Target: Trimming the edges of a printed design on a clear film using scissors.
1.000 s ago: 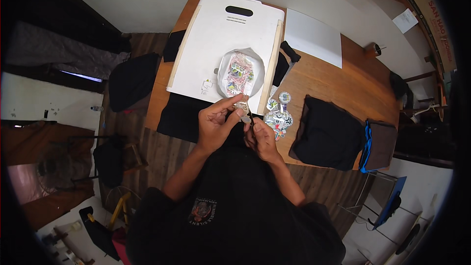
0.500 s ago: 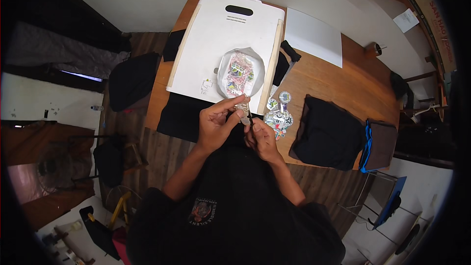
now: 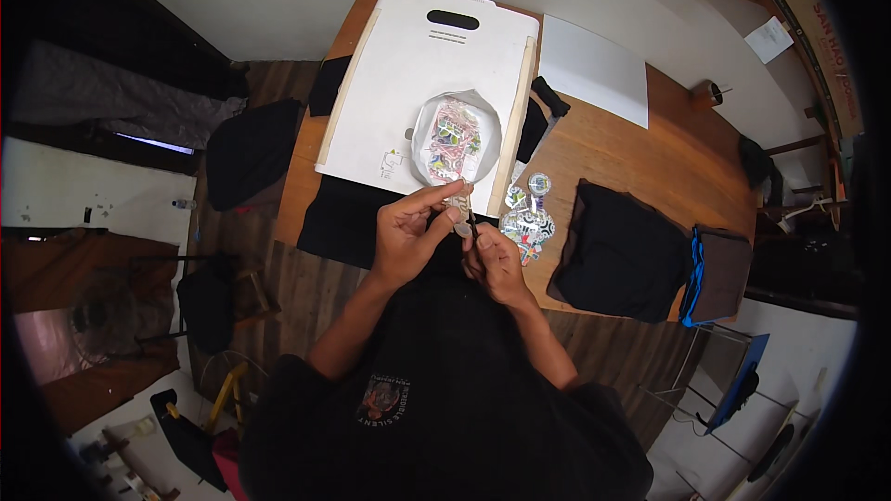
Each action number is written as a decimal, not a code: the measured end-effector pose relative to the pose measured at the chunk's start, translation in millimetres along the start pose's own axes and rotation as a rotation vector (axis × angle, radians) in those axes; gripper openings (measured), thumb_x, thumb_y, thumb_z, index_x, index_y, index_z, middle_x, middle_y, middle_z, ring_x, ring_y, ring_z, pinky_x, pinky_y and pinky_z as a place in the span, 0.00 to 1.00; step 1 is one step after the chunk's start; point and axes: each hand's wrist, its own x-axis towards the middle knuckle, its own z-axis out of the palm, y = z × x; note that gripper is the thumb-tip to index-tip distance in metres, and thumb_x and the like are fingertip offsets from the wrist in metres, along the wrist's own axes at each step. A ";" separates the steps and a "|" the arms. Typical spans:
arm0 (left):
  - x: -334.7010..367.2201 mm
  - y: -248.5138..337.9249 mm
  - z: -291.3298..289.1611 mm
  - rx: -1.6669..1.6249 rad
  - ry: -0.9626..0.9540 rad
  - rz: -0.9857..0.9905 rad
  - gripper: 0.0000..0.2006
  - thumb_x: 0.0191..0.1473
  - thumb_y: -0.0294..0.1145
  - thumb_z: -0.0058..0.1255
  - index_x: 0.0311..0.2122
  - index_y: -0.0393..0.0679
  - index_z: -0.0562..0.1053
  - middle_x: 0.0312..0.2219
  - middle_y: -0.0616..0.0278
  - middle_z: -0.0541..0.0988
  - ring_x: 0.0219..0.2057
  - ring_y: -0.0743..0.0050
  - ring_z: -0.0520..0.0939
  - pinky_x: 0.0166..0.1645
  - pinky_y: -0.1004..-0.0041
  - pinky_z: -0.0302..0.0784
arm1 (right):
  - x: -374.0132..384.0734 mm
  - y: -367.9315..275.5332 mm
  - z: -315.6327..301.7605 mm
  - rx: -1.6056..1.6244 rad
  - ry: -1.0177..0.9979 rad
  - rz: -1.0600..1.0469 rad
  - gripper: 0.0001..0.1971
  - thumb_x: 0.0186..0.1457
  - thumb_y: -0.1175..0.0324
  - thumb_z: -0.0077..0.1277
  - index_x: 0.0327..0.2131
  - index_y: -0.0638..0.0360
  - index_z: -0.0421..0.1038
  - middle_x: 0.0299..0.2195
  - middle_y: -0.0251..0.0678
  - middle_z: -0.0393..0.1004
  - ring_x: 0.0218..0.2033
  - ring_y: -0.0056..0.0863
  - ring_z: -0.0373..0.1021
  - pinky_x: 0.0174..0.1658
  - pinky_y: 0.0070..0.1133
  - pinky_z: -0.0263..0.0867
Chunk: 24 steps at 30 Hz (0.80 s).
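Note:
My left hand (image 3: 406,234) pinches a small pale printed cutout (image 3: 458,210), like a sticker, between thumb and fingers at the board's near edge. Close beside it, my right hand (image 3: 497,264) is closed on a thin black tool (image 3: 474,223) whose tip meets or nearly meets the cutout; its exact kind is too small to tell. Just beyond my fingers, a round white container (image 3: 420,130) holds printed cutouts and scraps (image 3: 455,137). It rests on a white board (image 3: 380,83) with a dark oval slot. Right of my hands lies a pile of colourful cutouts (image 3: 529,223).
On the wooden table (image 3: 622,158) lie folded black cloth (image 3: 622,250), a brown and blue folded piece (image 3: 719,269) and a white sheet (image 3: 594,70). A handled tool (image 3: 549,102) sits beside the board. A brown cup (image 3: 707,95) stands far right.
Almost nothing differs. The cutout and the black tool have shifted very slightly between my fingers; both hands stay in place.

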 end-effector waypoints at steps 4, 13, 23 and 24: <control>2.3 2.1 0.1 0.003 -0.013 0.020 0.18 0.54 0.14 0.49 0.52 0.30 0.71 0.47 0.48 0.76 0.44 0.74 0.78 0.49 0.77 0.74 | 2.0 -2.3 -1.3 -0.006 -0.009 -0.009 0.19 0.67 0.53 0.36 0.36 0.61 0.64 0.16 0.24 0.55 0.15 0.12 0.48 0.20 0.14 0.47; 9.3 -0.3 -2.3 -0.025 -0.011 -0.003 0.17 0.55 0.14 0.49 0.52 0.30 0.70 0.47 0.48 0.77 0.44 0.75 0.78 0.50 0.76 0.74 | 9.4 -8.4 -2.4 0.005 -0.007 0.009 0.18 0.67 0.54 0.36 0.36 0.62 0.64 0.15 0.24 0.54 0.14 0.12 0.48 0.20 0.14 0.46; 21.4 -3.0 -3.9 -0.019 -0.029 0.029 0.18 0.55 0.14 0.49 0.52 0.30 0.70 0.47 0.48 0.76 0.45 0.74 0.78 0.50 0.77 0.75 | 20.0 -11.7 -5.1 -0.021 0.015 -0.024 0.19 0.67 0.53 0.36 0.35 0.62 0.64 0.14 0.24 0.54 0.14 0.12 0.48 0.19 0.14 0.46; 21.9 -3.9 -5.5 -0.013 -0.027 0.031 0.17 0.55 0.15 0.49 0.52 0.30 0.70 0.47 0.48 0.77 0.45 0.74 0.78 0.50 0.77 0.75 | 20.2 -15.0 -3.0 -0.028 0.007 -0.029 0.19 0.67 0.53 0.36 0.35 0.62 0.64 0.14 0.23 0.53 0.14 0.12 0.47 0.19 0.14 0.46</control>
